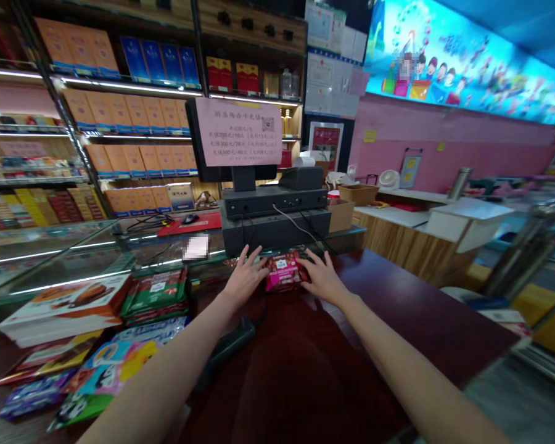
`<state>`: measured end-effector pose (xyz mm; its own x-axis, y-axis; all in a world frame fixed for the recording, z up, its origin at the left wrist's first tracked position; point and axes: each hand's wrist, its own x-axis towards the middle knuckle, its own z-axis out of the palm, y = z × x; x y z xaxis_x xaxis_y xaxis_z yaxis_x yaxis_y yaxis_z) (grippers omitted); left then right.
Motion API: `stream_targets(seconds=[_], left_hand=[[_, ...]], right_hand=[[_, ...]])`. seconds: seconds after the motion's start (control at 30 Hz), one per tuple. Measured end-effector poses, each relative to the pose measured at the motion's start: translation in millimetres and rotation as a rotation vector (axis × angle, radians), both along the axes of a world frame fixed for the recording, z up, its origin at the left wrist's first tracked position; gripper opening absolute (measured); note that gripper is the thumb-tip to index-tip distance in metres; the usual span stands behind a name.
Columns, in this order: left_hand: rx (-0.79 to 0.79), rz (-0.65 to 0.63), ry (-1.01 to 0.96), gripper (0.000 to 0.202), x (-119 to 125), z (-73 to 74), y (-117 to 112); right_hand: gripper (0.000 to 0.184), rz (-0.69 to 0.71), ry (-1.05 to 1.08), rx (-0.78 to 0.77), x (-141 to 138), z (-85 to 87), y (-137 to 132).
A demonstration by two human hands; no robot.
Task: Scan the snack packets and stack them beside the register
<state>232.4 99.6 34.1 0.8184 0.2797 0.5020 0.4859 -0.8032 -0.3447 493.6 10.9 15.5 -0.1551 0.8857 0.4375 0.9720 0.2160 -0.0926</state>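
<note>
A brown-and-pink snack packet (pixel 284 271) with a hazelnut label is at the far side of the dark wooden counter, in front of the cash register base. My left hand (pixel 246 276) is at the packet's left edge, its fingers spread. At the opposite edge, my right hand (pixel 324 279) has its fingers apart, with fingertips touching the wrapper. Neither hand's fingers are wrapped round it. A dark handheld scanner (pixel 234 342) lies below my left hand, partly hidden by the forearm. Green-and-brown packets (pixel 156 296) are stacked to the left.
A white-and-orange box (pixel 69 305) and colourful snack bags (pixel 115 364) lie at left beside a glass display case (pixel 50 253). The register's monitor (pixel 240 139) carries a pink notice. A cardboard box (pixel 340 214) stands right of the register. Shelves hold boxed goods behind.
</note>
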Motion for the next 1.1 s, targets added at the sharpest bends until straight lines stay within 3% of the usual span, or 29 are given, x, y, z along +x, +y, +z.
stream_targets(seconds=[0.47,1.1], left_hand=[[-0.052,-0.026,0.051,0.013,15.9,-4.4,15.2],[-0.084,-0.034,0.064,0.012,19.9,-12.4,18.9]], right_hand=[[0.062,-0.026,0.061,-0.112,10.9,-5.6,15.5],[0.061,-0.039,0.108,-0.202,12.4,-5.1,14.0]])
